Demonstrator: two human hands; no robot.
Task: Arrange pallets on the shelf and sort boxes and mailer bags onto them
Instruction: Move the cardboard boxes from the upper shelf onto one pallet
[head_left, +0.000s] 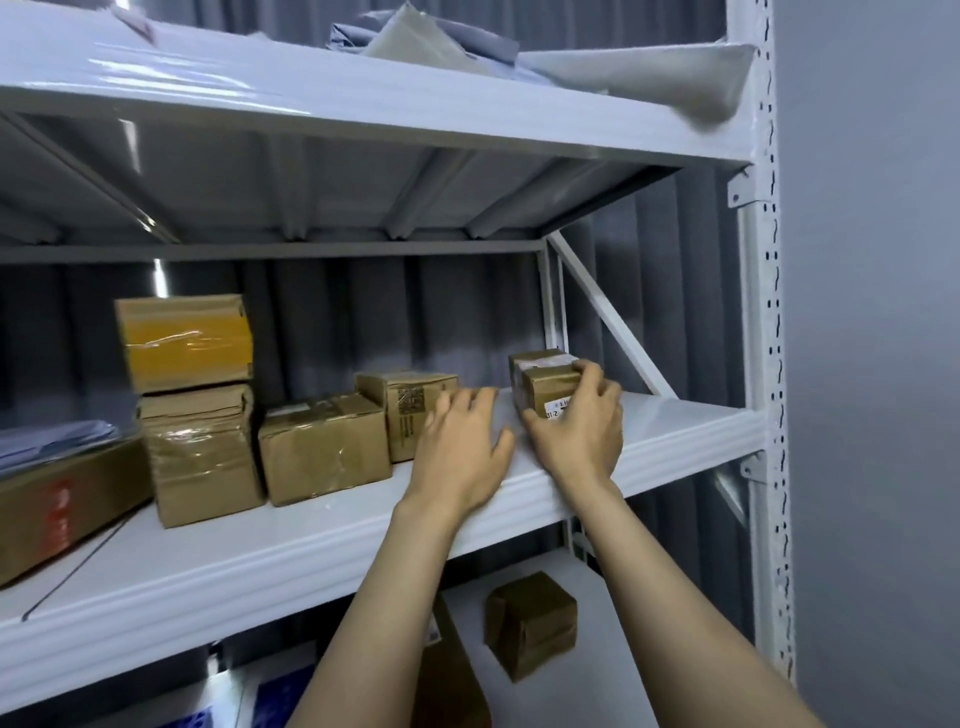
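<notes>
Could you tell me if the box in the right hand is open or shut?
Shut: the box shows flat taped flaps, gripped by the right hand.

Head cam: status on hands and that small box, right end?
Right hand grips small box, on middle shelf. Left hand open alongside. Other boxes sit left, apart.

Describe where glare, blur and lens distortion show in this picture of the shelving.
Head view: glare streaks the glossy top shelf; head view: the mailer bags on it and the left hand are smeared by motion blur, the small box gripped by the right hand sharper; head view: the wide-angle lens tilts and bows the middle shelf and the perforated upright.
</notes>
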